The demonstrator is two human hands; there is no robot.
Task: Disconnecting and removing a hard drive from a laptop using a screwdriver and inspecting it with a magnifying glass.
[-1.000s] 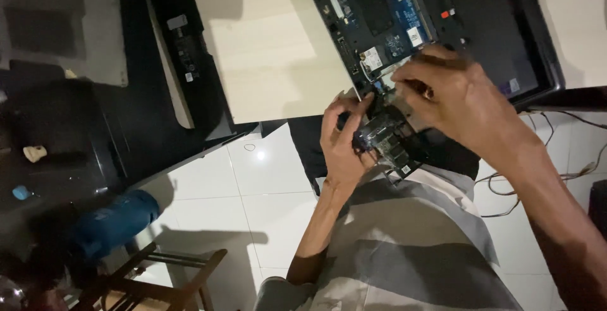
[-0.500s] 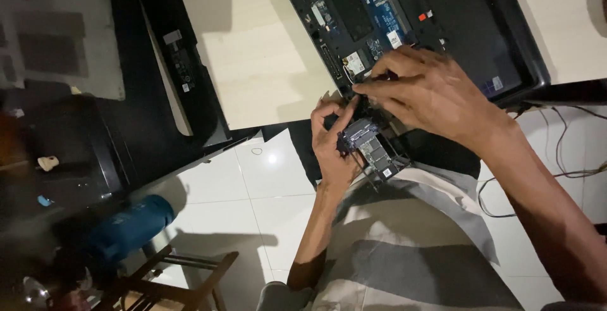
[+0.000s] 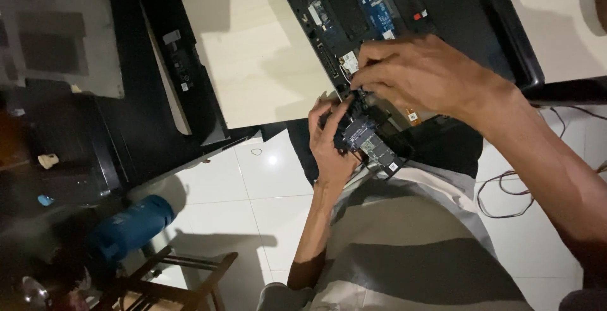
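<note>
Left hand [image 3: 330, 141] is wrapped around a small black drive caddy [image 3: 370, 140] at the opened laptop's [image 3: 379, 7] edge. Right hand [image 3: 420, 74] pinches down at the caddy's top end, fingers closed tight.

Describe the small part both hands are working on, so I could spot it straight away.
Find the opened laptop lying on the pale table. At its near edge, over the person's lap, the left hand and right hand meet on a small dark circuit board. Unlike the boards inside, it juts past the laptop's edge.
</note>
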